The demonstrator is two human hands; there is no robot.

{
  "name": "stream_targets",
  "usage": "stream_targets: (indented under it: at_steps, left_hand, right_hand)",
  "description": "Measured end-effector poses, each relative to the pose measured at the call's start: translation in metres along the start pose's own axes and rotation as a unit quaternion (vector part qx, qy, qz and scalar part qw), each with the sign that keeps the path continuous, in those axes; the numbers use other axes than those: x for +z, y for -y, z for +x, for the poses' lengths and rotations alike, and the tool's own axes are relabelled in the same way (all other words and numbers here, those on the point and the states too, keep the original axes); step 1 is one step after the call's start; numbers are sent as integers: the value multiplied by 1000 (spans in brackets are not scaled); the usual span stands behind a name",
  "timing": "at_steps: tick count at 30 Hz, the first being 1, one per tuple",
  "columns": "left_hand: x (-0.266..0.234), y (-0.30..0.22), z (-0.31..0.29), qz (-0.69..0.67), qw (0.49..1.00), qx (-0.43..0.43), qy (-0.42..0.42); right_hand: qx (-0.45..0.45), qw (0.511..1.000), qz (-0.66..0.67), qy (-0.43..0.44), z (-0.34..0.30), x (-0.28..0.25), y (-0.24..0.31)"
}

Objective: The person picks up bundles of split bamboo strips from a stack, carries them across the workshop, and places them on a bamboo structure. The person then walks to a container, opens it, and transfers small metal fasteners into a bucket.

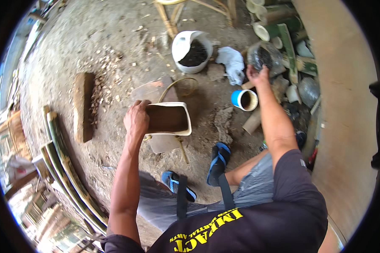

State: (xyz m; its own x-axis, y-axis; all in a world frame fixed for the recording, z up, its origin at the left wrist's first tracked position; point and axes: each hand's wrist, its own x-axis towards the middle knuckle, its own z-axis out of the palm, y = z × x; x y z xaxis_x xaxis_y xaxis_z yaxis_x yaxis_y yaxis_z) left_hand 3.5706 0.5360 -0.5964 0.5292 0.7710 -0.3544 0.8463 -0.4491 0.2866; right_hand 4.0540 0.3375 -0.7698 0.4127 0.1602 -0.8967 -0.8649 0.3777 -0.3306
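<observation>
My left hand (pixel 136 119) grips the left rim of a rectangular white container (pixel 189 121) with a brown inside; I cannot tell whether that is liquid or a stained bottom. The container sits over a flat board (pixel 162 145) on the ground. At the right, my right hand (pixel 259 75) is closed on the near side of a clear plastic bag (pixel 274 57) with something dark in it. Just below that hand stands a blue and white tub (pixel 237 99), its inside brownish. A crumpled white plastic bag (pixel 232 63) lies to the left of the right hand.
A cut-open white jug (pixel 181 46) holds dark material. Bamboo pieces (pixel 278 17) are heaped at the far right beside a plywood panel (pixel 342 126). A wooden block (pixel 83 107) lies by wood chips (pixel 107 74) at left, near long bamboo poles (pixel 67 158). Stool legs (pixel 169 21) stand at the back.
</observation>
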Motion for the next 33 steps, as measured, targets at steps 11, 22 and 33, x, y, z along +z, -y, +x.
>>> stream_targets:
  at_steps: [11,22,33]
  left_hand:
    - [-10,-3,9,-215,948,177,-151]
    - [-17,-28,-44,-846,494,30,197]
    - [-29,44,-52,-929,296,114,189]
  right_hand:
    - [-98,952,-285,54,-149,1,-44]
    - [-163,847,-393,320,-369,-3,-203]
    - [-358,419,-773,316,-422,62,-258]
